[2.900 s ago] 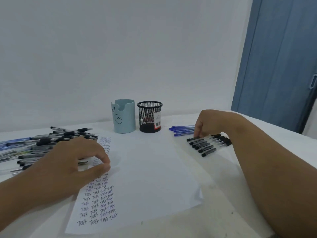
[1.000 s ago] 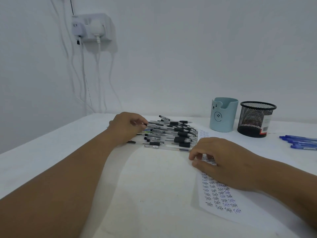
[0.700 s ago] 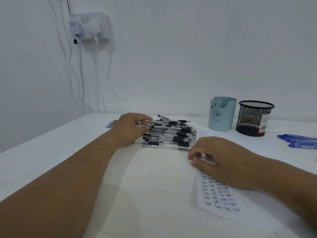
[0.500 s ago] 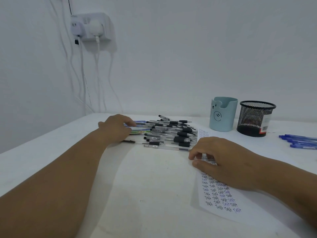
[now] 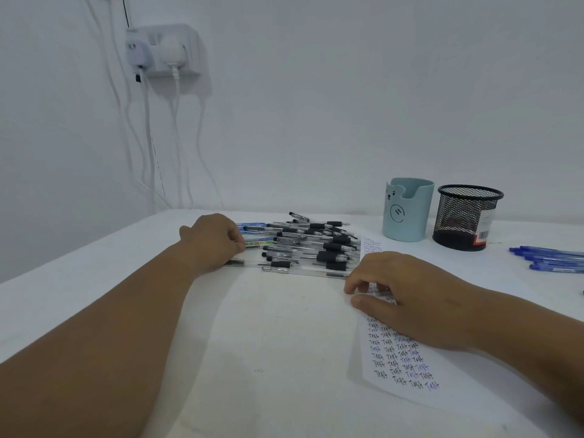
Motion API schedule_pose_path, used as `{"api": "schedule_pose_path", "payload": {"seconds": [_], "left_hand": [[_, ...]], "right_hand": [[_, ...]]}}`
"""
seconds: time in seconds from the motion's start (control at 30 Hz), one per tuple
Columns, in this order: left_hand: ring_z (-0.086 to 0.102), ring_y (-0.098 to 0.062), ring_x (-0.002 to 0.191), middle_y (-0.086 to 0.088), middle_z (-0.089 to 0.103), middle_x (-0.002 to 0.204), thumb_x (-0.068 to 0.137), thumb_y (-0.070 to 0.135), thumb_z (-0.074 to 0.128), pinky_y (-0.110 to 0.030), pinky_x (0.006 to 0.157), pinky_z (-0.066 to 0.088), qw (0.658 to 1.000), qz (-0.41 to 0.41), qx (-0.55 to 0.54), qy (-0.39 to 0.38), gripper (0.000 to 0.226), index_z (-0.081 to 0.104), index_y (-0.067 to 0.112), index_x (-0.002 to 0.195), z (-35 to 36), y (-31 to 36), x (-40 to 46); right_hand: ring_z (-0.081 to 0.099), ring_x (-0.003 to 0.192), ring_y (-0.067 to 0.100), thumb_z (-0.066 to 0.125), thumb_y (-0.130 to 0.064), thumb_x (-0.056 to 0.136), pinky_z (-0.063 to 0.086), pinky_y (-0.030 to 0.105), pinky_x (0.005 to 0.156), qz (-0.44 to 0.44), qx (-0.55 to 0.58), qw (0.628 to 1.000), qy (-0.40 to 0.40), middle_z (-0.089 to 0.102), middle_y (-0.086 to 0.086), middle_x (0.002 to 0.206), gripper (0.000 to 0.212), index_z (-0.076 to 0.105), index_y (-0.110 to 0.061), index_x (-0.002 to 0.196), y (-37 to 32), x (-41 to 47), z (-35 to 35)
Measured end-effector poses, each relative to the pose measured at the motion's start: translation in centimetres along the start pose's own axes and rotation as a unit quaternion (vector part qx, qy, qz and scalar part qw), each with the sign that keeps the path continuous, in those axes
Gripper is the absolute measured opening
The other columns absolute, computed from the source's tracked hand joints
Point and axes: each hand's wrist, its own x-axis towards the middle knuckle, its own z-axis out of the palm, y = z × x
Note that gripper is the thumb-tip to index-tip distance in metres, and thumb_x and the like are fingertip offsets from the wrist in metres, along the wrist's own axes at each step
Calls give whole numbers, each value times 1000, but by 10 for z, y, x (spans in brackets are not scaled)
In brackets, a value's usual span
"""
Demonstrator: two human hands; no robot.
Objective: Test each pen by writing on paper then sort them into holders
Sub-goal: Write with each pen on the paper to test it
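Pens [image 5: 311, 245] heaped on the surface [image 5: 268, 327] at eleven o'clock from the paper [image 5: 401, 365], left hand [image 5: 213, 240] at the heap's nine o'clock end, grip curled onto a pen there but hard to tell how firmly; right hand [image 5: 401, 295] resting loose on the paper, holding nothing. Picking step by the look of it: next, one pen drawn free without scattering the rest. Blue holder [image 5: 407, 213] and mesh holder [image 5: 467, 216] at one o'clock, blue pens [image 5: 550, 259] at three o'clock, nothing in between.
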Motion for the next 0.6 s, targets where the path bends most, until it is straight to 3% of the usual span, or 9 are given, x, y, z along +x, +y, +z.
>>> {"api": "schedule_pose_path", "payload": {"seconds": [0.2,0.3,0.37,0.43,0.5,0.6], "left_hand": [[58,-18,93,12,68,94,96,16,51,-36,83,29,998,-8,-9,61,20,64,27,85,-15,4,6],[59,-21,74,3,68,82,102,14,44,-30,66,44,982,38,-170,71,25,58,25,84,-27,7,2],[48,-20,61,-4,59,76,106,18,40,-28,54,40,960,84,-257,70,26,56,23,87,-26,20,-4],[43,-19,60,-2,55,70,107,19,39,-29,57,37,946,110,-302,41,29,59,24,87,-20,39,-11],[44,-18,64,2,57,68,107,19,41,-31,62,36,922,123,-364,-40,33,67,22,87,-14,58,-24],[48,-16,68,5,63,71,108,19,42,-30,66,38,906,173,-361,-136,37,72,14,87,-7,89,-45]], "right_hand": [[48,102,-6,56,-44,97,38,10,82,4,2,1000,-4,57,-22,100,16,65,-35,106,-1,0,-2],[49,103,-6,57,-44,97,39,10,83,9,8,1000,-9,58,-23,100,16,66,-36,107,-1,-1,-2],[51,103,-5,59,-44,96,40,11,83,16,23,1000,-8,60,-23,101,15,65,-37,108,0,-2,-4],[53,98,-4,60,-44,96,42,11,78,41,51,998,-10,62,-23,99,14,65,-39,108,1,-3,-5],[57,88,2,63,-41,95,48,16,76,72,110,991,7,65,-22,94,11,67,-40,105,3,-3,-6],[66,81,15,67,-44,90,56,28,79,127,259,953,92,71,-7,87,12,72,-36,98,3,0,-11]]}}
